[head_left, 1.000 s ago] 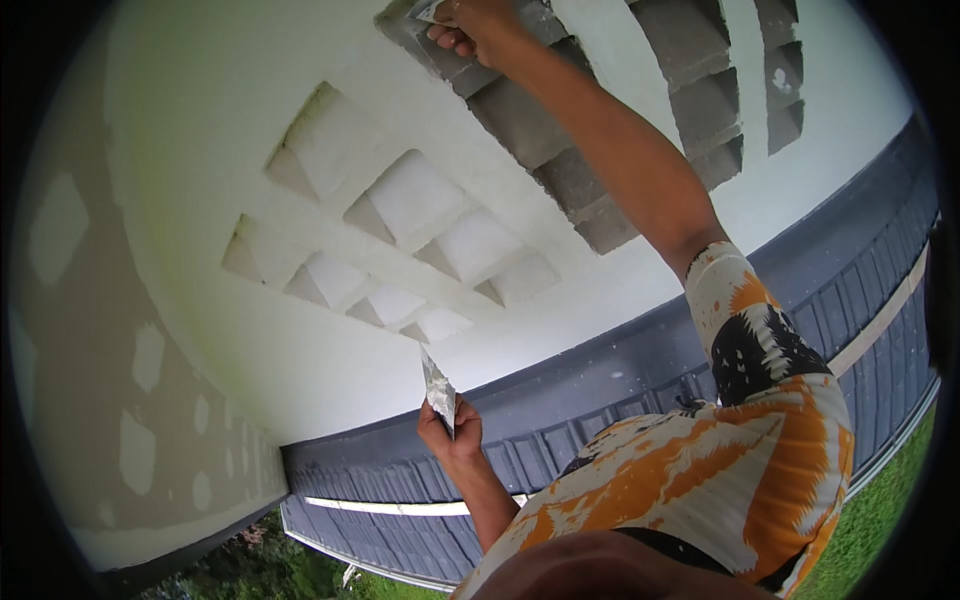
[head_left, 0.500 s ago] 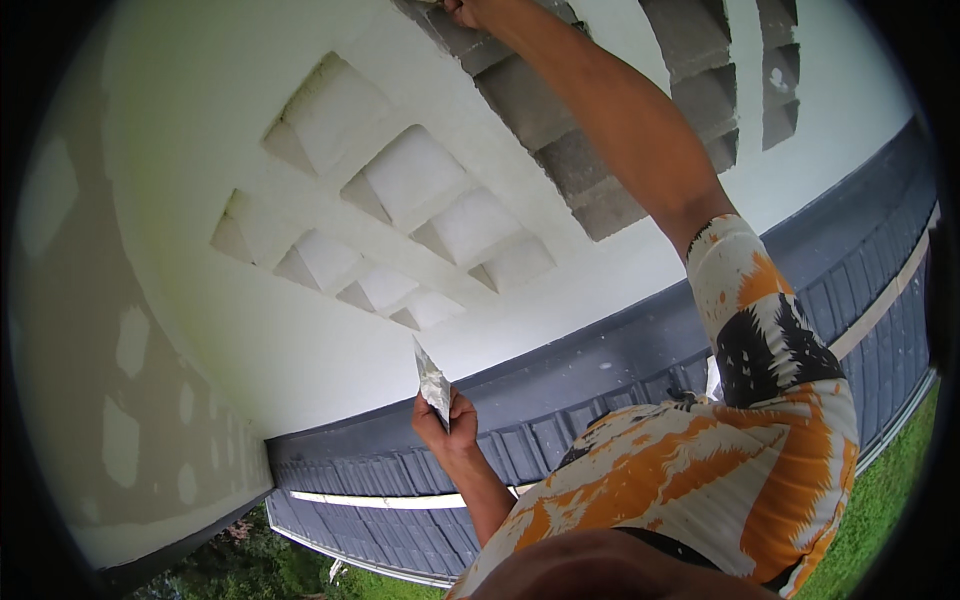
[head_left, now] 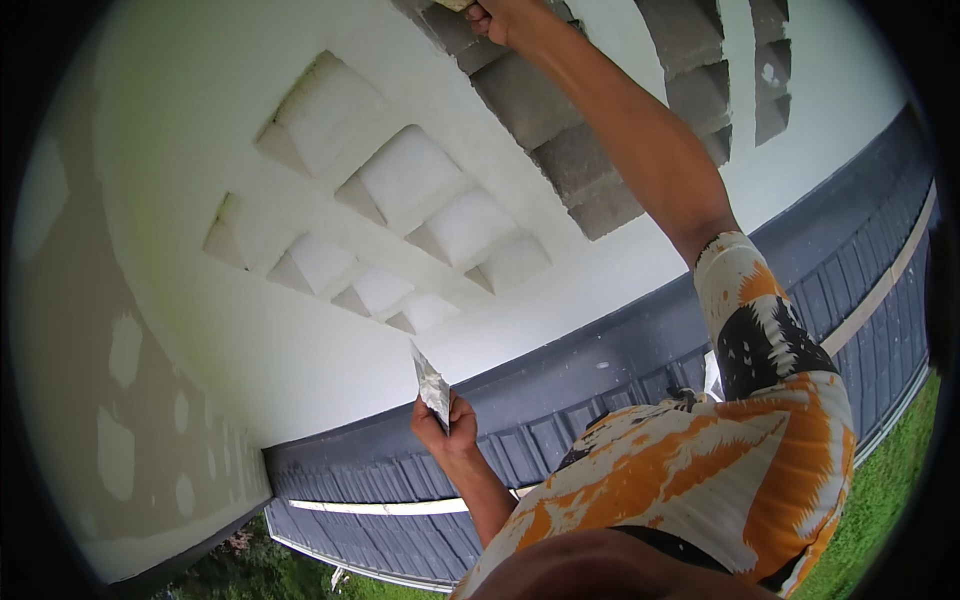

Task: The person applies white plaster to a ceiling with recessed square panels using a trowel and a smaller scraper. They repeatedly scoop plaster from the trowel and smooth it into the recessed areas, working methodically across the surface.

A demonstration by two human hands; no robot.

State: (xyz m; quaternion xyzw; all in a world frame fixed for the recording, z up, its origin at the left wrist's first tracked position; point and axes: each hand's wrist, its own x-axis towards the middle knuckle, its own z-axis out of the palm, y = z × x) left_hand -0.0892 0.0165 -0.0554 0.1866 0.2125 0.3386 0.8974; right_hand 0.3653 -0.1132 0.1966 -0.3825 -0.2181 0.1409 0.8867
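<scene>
The left hand (head_left: 446, 428) gripped a putty knife (head_left: 421, 364) heaped with white filler (head_left: 432, 385); tilting could have spilled it onto the roof tiles (head_left: 545, 432) behind that hand. The right hand (head_left: 497, 20) gripped a tool (head_left: 456, 4) mostly out of view; overpressing could have chipped the grey recesses (head_left: 520, 95) nearby.

There are two grips, one left grip (head_left: 445, 425) and one right grip (head_left: 490, 22); one paste-smeared blade (head_left: 432, 388); one pale tool (head_left: 456, 4), partly cut off; one patterned shirt (head_left: 690, 460); eight pale recesses (head_left: 408, 178), four per row; and three dark recessed strips (head_left: 696, 55). Grey-wall patches (head_left: 116, 455) blur beyond counting.
</scene>
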